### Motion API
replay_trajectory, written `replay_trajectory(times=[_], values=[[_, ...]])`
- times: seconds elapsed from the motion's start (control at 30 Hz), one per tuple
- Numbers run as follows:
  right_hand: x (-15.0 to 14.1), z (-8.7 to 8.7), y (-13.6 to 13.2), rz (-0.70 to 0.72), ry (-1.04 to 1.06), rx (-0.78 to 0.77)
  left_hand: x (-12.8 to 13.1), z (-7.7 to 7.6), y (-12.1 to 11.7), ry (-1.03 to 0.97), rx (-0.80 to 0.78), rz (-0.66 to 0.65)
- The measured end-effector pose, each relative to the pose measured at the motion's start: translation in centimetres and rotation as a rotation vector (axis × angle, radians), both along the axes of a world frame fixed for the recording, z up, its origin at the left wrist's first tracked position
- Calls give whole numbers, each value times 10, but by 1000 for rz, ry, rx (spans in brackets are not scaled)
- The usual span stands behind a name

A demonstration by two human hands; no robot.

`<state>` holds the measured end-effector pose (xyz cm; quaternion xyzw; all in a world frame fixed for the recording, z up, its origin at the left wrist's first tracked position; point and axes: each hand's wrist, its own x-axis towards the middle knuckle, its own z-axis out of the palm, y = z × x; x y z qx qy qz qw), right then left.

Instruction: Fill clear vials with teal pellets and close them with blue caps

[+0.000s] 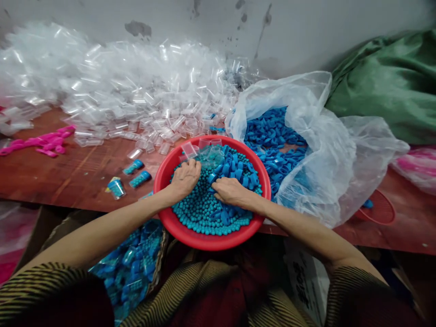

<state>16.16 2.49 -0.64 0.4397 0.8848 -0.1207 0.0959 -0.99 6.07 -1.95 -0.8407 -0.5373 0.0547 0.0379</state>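
Note:
A red plastic basin (163, 227) at the table's front edge holds small turquoise beads (200, 218), with blue plastic caps (235, 165) heaped on their right side. Clear plastic tubes (214, 153) lie on the beads at the basin's far side. My left hand (186, 178) is over the left part of the basin, its fingers curled down just below the tubes; whatever they hold is hidden. My right hand (230, 190) is closed low over the beads beside the caps, fingertips pointing left. A blue cap is close to its fingertips, but its grip is not clear.
A large pile of clear tubes (136, 86) covers the table's back. Bead-filled tubes (139, 179) and pink pieces (51, 141) lie left. Right are a plastic bag (327, 159) with blue caps, a red basket (381, 209) and green cloth (388, 81). Below is a box of filled tubes (132, 272).

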Motion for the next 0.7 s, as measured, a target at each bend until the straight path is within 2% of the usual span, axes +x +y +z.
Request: replay_trajectory(times=[0.1, 0.27, 0.33, 0.4, 0.57, 0.63, 0.7], values=[[15, 8, 0, -53, 119, -51, 0, 3, 9, -17, -115, 30], [35, 7, 5, -384, 530, -174, -1, 7, 13, -45, -259, -2], [40, 5, 6, -433, 580, -201, -3, 7, 11, -72, -354, -10], [43, 5, 4, -391, 503, -152, -2, 4, 10, -110, -464, -14], [37, 10, -7, -204, 102, 80, 18, -13, 11, -281, -662, 56], [29, 5, -12, -100, 31, 91, 30, -22, 13, -384, -736, 114], [22, -3, -14, -58, -19, 68, 39, -30, 14, -500, -829, 184]])
